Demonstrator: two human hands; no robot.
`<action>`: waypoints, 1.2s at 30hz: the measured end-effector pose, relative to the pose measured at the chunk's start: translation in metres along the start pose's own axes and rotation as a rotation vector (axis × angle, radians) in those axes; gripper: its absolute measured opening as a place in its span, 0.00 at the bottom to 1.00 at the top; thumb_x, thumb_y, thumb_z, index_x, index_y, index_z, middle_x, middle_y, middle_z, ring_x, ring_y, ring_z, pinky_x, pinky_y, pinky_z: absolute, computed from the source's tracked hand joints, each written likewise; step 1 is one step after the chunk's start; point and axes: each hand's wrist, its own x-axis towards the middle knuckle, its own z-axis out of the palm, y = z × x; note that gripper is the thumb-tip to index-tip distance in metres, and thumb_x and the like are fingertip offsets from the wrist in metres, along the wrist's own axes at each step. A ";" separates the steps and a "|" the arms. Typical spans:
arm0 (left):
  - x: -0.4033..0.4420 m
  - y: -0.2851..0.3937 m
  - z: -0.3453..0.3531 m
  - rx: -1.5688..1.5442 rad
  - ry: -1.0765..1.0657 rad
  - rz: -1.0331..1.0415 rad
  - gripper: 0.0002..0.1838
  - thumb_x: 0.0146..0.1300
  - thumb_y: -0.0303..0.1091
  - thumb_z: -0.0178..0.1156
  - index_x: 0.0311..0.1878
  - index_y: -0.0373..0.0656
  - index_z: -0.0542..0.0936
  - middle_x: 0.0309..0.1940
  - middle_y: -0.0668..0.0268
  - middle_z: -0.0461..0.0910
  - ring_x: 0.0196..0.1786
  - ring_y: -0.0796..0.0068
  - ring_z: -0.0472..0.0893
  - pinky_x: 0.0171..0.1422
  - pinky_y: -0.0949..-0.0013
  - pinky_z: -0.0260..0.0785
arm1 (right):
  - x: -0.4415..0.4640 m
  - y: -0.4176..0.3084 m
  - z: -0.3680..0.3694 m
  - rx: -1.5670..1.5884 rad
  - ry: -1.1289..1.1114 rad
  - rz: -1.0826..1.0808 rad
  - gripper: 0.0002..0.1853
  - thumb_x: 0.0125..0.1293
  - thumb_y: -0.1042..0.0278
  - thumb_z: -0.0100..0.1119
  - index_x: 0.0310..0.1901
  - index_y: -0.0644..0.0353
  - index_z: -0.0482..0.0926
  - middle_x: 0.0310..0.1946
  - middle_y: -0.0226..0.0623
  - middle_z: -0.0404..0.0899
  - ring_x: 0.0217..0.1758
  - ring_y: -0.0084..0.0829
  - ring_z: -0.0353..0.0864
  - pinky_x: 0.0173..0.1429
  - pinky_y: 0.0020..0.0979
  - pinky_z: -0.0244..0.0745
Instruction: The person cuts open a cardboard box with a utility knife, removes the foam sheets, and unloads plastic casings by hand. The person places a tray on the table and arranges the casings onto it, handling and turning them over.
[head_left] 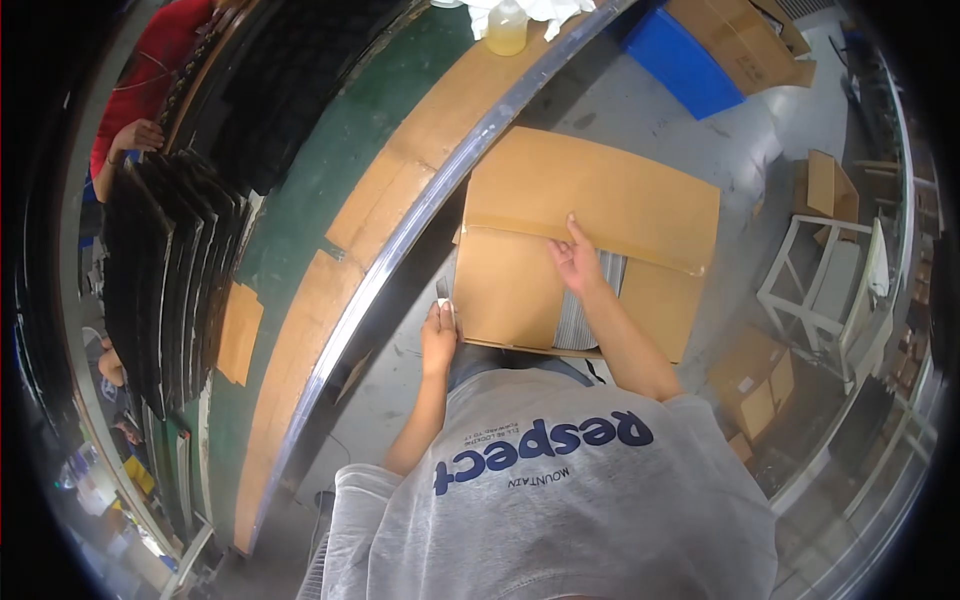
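Observation:
A large cardboard box (590, 180) stands in front of me, its top flaps folded inward. Through the gap between the flaps show grey ridged contents (575, 318); what they are I cannot make out. My right hand (576, 258) is over the middle of the box top, at the edge of the far flap, fingers apart and holding nothing. At the box's left side, my left hand (438, 335) is closed on a small flat grey-and-white piece (443, 290) that sticks up past the fingers. Its exact kind is unclear.
Left of me runs a metal-edged workbench (385, 255) with cardboard strips and a stack of black panels (170, 280). A person's hand (138, 136) rests near that stack. A bottle (506, 30), a blue bin (680, 60), a white frame (815, 275) and more boxes (755, 385) surround me.

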 end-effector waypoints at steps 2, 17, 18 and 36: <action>0.011 0.002 0.003 0.043 0.005 0.075 0.15 0.68 0.38 0.40 0.33 0.38 0.71 0.14 0.69 0.67 0.16 0.80 0.66 0.23 0.73 0.60 | 0.001 -0.026 0.011 -0.083 -0.084 -0.052 0.16 0.61 0.62 0.55 0.46 0.63 0.68 0.45 0.41 0.73 0.47 0.35 0.73 0.55 0.37 0.72; 0.007 -0.004 0.024 0.137 -0.117 0.228 0.10 0.66 0.32 0.44 0.40 0.40 0.75 0.20 0.72 0.68 0.22 0.84 0.66 0.29 0.79 0.59 | 0.007 -0.156 0.122 -0.726 -0.129 -0.363 0.37 0.57 0.42 0.55 0.48 0.78 0.66 0.35 0.45 0.74 0.41 0.37 0.76 0.49 0.37 0.75; 0.007 -0.004 0.026 0.203 -0.106 0.334 0.10 0.66 0.31 0.45 0.42 0.40 0.76 0.21 0.72 0.69 0.23 0.84 0.67 0.29 0.79 0.59 | 0.013 -0.161 0.129 -0.757 -0.095 -0.379 0.38 0.57 0.41 0.55 0.47 0.78 0.66 0.34 0.46 0.74 0.41 0.36 0.76 0.49 0.36 0.75; 0.083 0.155 0.068 0.398 0.097 0.694 0.22 0.55 0.24 0.57 0.55 0.43 0.72 0.44 0.58 0.71 0.44 0.67 0.72 0.50 0.68 0.65 | -0.021 -0.200 -0.076 -1.185 0.222 -0.482 0.23 0.60 0.63 0.55 0.53 0.65 0.66 0.48 0.43 0.73 0.46 0.31 0.75 0.44 0.29 0.72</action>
